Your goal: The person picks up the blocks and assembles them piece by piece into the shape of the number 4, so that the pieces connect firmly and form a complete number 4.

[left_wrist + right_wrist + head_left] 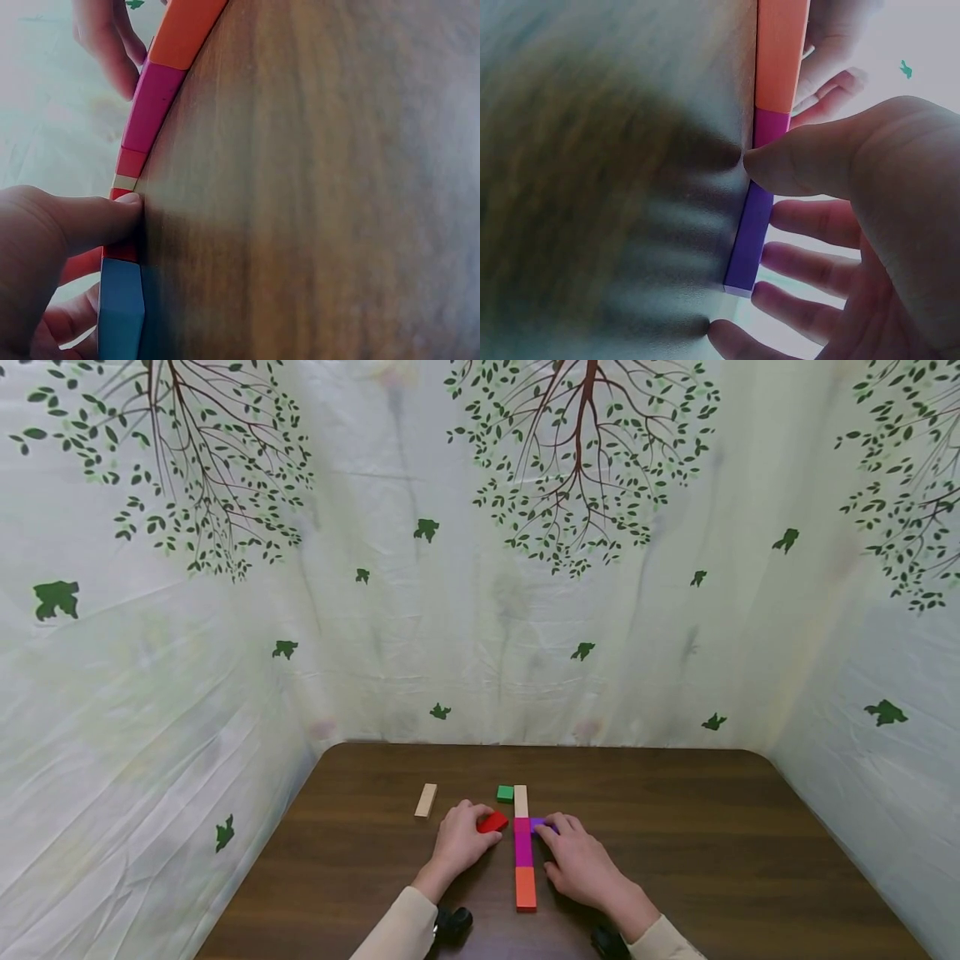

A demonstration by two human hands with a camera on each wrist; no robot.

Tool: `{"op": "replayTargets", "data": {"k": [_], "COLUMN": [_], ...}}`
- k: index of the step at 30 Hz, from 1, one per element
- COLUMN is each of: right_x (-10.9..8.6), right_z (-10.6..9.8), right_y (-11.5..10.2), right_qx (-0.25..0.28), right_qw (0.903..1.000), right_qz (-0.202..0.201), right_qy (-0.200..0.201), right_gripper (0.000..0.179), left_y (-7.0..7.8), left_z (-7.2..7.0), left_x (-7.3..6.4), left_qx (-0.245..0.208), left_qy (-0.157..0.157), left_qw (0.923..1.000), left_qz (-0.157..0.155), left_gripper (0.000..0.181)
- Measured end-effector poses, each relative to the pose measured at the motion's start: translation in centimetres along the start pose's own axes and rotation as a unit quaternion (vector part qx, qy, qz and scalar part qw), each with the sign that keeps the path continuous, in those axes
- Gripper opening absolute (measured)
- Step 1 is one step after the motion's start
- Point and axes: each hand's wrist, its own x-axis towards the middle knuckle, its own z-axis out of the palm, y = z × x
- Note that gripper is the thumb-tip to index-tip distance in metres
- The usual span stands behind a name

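My left hand [462,837] pinches a red block [492,822] between thumb and fingers, just left of a row of blocks. In the left wrist view a blue block [121,307] lies by this hand; the head view hides it. My right hand [585,864] pinches a purple block [748,240] at the row's right side, thumb on its near side and fingertips along its far side. The row runs away from me: an orange block [526,890] nearest, magenta blocks [522,843] in the middle, a pale wooden block [521,802] farthest. A green block [506,794] sits left of the pale one.
Another pale wooden block [425,800] lies apart, left of the row. All of this is on a dark brown wooden table [697,827]. Behind and beside it hangs a pale curtain [510,677] printed with trees and leaves.
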Motion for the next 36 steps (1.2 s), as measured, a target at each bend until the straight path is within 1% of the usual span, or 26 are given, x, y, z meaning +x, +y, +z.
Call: {"op": "replayTargets", "data": {"k": [8,15,22,30,33,36], "right_x": [-0.04,-0.07,-0.02,-0.03,-0.07,-0.09], "right_z": [0.11,0.10,0.06,-0.01,-0.07,-0.09], "right_y": [0.07,0.09,-0.01,-0.10,-0.11,-0.12], "right_qx": [-0.004,-0.005,-0.006,-0.008,-0.007,-0.005], "right_qw": [1.0000,0.9999,1.0000,1.0000,1.0000,1.0000], "right_qz": [-0.002,-0.006,-0.004,-0.002,-0.001,0.002], "right_qy": [0.004,0.008,0.005,0.002,0.000,-0.003], "right_gripper": [0.059,0.060,0.062,0.062,0.062,0.062], "left_y": [-0.14,0.07,0.09,0.02,0.09,0.08], "left_z": [0.03,-0.21,-0.24,-0.20,-0.20,-0.15], "left_x": [0.05,0.17,0.11,0.03,-0.03,-0.09], "left_qx": [-0.008,-0.020,-0.026,-0.025,-0.031,-0.035], "left_qy": [0.001,-0.004,0.003,0.013,0.012,0.015], "left_qw": [1.0000,0.9998,0.9996,0.9995,0.9994,0.9992], "left_qz": [-0.001,-0.008,-0.006,0.009,0.007,0.012], "left_gripper": [0.037,0.036,0.034,0.032,0.032,0.033]}}
